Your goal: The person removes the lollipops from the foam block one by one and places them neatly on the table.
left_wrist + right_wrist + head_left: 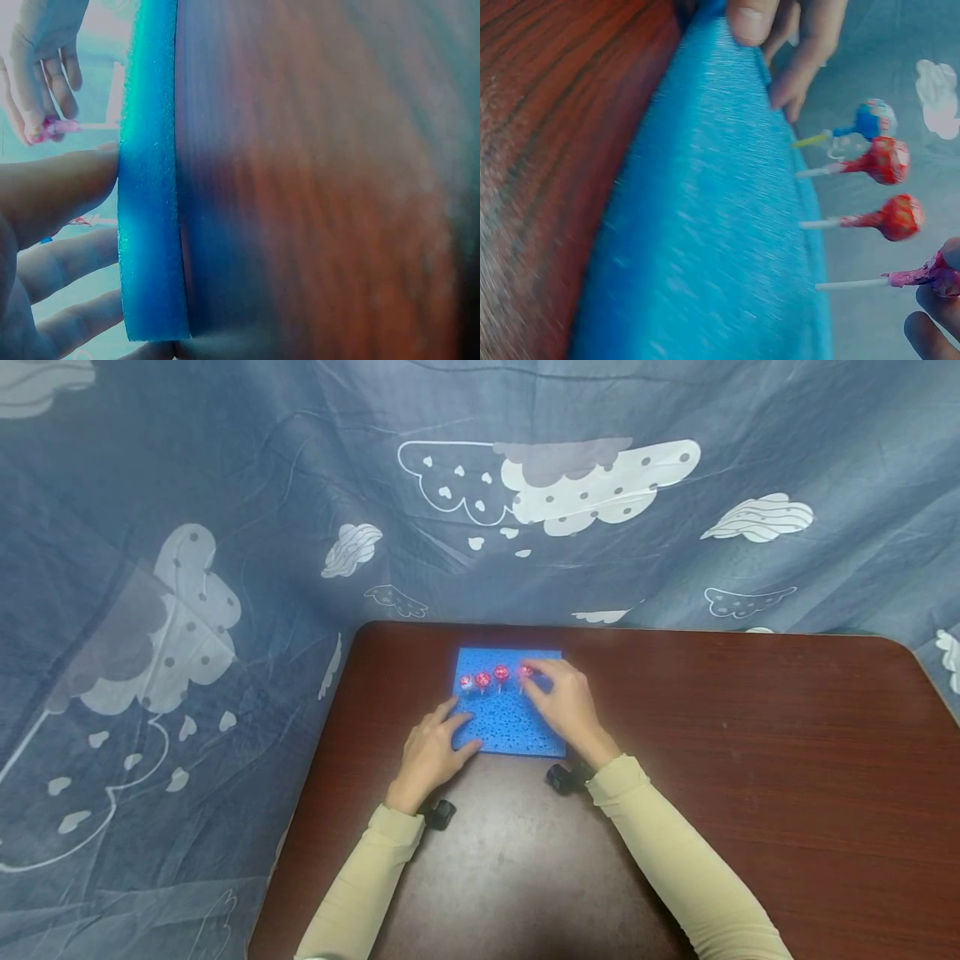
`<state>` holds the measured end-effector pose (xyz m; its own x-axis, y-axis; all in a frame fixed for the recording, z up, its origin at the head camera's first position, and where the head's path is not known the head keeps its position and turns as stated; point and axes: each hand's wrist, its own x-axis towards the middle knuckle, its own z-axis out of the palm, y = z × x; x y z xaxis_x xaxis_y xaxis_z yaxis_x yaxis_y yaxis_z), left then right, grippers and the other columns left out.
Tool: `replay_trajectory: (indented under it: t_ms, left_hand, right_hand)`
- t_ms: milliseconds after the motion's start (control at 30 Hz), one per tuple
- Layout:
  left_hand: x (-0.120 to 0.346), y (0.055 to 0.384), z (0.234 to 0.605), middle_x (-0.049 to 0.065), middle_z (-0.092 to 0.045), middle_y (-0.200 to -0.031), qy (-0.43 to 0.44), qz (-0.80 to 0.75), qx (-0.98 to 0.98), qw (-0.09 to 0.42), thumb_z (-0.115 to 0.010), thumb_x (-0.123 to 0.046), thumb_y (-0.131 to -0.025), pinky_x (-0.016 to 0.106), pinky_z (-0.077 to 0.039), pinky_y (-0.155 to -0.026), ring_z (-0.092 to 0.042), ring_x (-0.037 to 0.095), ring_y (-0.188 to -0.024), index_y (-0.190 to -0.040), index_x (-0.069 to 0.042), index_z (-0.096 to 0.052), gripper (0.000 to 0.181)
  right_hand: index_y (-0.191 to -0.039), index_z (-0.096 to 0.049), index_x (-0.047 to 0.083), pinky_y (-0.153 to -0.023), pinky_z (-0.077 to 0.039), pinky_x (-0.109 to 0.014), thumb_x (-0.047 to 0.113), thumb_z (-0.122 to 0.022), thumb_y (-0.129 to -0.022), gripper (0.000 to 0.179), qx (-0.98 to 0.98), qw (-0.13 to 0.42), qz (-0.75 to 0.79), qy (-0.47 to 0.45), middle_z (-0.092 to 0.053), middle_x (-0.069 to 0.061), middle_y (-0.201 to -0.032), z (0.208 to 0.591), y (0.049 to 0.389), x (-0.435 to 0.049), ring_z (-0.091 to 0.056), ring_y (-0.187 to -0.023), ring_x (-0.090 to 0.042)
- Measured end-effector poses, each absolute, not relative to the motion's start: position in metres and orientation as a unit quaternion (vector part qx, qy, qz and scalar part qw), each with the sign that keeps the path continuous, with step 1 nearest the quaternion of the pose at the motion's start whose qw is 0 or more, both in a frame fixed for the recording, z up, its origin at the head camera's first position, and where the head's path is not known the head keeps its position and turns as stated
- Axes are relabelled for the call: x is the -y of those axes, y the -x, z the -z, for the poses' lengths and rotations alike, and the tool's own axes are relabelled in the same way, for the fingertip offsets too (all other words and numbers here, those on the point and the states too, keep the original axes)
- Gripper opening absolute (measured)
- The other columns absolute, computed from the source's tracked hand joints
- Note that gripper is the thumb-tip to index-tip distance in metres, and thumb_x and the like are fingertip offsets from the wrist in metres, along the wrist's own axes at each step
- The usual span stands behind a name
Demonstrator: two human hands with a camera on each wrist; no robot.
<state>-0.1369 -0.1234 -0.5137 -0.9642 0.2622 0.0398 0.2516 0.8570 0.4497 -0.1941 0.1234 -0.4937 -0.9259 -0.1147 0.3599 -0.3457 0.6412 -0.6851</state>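
Note:
A blue foam board (513, 731) lies flat on the table. My left hand (433, 750) rests at its left side, thumb and fingers spread and touching the foam. In a row near the board's far side stand three wrapped lollipops on sticks: one blue and white (876, 120), one red (889, 160) and another red (901, 217). At the right end of that row my right hand (567, 697) pinches the head of a pink lollipop (911, 277). Its white stick points down and its tip meets the foam in the right wrist view; how deep it sits I cannot tell.
The brown wooden table (750, 760) extends far to the right of the board. A blue cloth with cloud prints (600, 485) hangs behind and to the left. Dark wrist cameras (441, 815) sit below both hands.

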Motion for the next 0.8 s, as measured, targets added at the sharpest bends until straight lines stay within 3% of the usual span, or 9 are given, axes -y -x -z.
replay_trajectory:
  t_ms: [267, 500, 800]
  left_hand:
    - [0.123, 0.136, 0.514, 0.007, -0.042, -0.165, -0.134, -0.234, -0.963, 0.012, -0.077, -0.041, -0.094, 0.062, -0.044, -0.112, -0.050, 0.037, -0.144, -0.142, -0.021, -0.065, 0.053]
    - [0.123, 0.136, 0.514, 0.008, -0.043, -0.165, -0.136, -0.233, -0.963, 0.010, -0.077, -0.041, -0.094, 0.063, -0.043, -0.113, -0.050, 0.038, -0.144, -0.142, -0.020, -0.065, 0.053]
    - [0.123, 0.135, 0.514, 0.008, -0.043, -0.164, -0.137, -0.227, -0.964, 0.006, -0.078, -0.042, -0.093, 0.062, -0.045, -0.113, -0.051, 0.037, -0.143, -0.142, -0.021, -0.065, 0.054]
  right_hand:
    - [-0.125, -0.075, 0.007, -0.079, -0.054, -0.048, 0.020, -0.075, -0.097, 0.031, 0.876, 0.199, -0.424, -0.116, -0.077, -0.013, -0.113, 0.481, 0.192, -0.148, -0.069, -0.094, -0.032]
    - [-0.125, -0.075, 0.008, -0.096, -0.052, -0.056, 0.020, -0.076, -0.096, 0.032, 0.879, 0.205, -0.425, -0.069, -0.077, -0.015, -0.116, 0.477, 0.189, -0.174, -0.070, -0.111, -0.037]
    - [-0.120, -0.076, 0.007, -0.092, -0.052, -0.056, 0.019, -0.077, -0.094, 0.029, 0.880, 0.223, -0.416, -0.045, -0.078, -0.016, -0.112, 0.475, 0.188, -0.198, -0.071, -0.107, -0.038]
